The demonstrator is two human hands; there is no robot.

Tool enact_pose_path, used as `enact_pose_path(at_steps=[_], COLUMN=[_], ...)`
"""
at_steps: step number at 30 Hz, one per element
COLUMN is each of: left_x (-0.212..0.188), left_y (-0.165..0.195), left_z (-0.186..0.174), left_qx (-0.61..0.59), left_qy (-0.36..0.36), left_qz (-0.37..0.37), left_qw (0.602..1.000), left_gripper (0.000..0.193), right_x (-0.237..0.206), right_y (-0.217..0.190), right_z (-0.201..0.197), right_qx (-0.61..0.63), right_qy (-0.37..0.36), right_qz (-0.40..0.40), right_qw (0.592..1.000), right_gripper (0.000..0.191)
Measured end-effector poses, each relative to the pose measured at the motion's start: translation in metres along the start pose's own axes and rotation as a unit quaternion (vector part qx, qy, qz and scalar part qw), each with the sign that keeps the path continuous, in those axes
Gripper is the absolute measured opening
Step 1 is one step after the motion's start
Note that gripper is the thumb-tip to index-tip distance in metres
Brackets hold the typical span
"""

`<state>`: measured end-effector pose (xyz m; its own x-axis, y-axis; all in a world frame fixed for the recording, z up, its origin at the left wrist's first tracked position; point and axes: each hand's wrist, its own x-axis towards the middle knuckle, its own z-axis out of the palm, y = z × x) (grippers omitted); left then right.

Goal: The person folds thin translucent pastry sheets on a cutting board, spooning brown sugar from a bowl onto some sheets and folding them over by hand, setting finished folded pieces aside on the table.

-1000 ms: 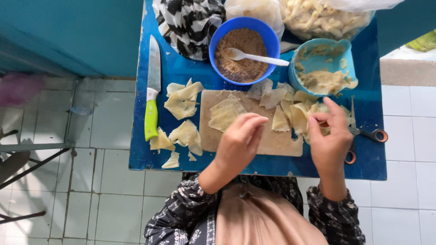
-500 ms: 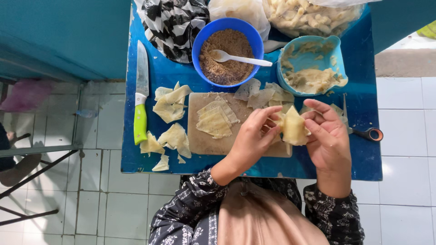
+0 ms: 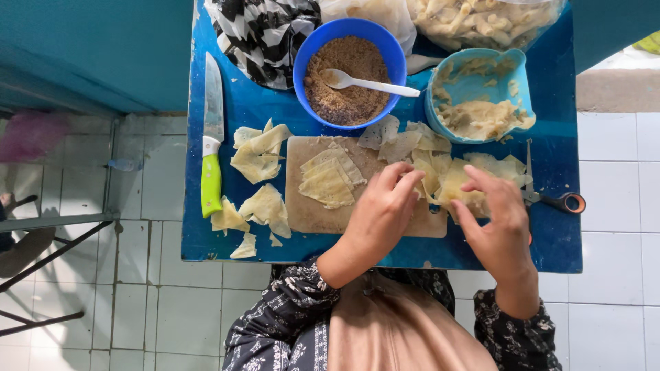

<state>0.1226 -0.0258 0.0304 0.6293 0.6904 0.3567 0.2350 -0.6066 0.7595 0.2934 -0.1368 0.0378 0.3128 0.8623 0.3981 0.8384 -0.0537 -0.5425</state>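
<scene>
Both hands meet over the right end of a pale cutting board on a blue worktop. The left hand and the right hand together pinch a thin yellowish wrapper, fingers curled on its edges; it sits just above the board's right edge, partly hidden by the fingers.

A small stack of folded wrappers lies on the board to the left of the hands. More loose wrapper pieces are scattered on the worktop left of the board, and another heap spreads behind the hands toward the bowls.

Beyond the board stands a blue bowl of brown crumbly filling with a white spoon resting in it. Beside it, to the right, is a light blue container holding pale paste. A knife with a green handle lies along the worktop's left side (blade pointing away from the person). Scissors lie just past the right hand, their blades partly covered by wrappers. A black-and-white cloth and a clear bag of pale pieces sit at the far edge.
</scene>
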Motion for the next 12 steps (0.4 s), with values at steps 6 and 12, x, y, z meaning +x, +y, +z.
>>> enact_pose_path(at_steps=[6,12], left_x=[0.005,0.001], left_y=[0.013,0.013], left_z=[0.014,0.023], left_qx=[-0.110,-0.134], left_qy=[-0.030,-0.002], left_qz=[0.012,0.002], left_qw=[0.993,0.991], left_gripper=[0.031,0.021], right_x=[-0.006,-0.001], right_y=[0.019,0.009], right_z=[0.009,0.004], right_qx=[0.152,0.264], right_qy=[0.060,0.175], right_qz=[0.125,0.195], right_qw=[0.979,0.928], right_gripper=[0.029,0.046])
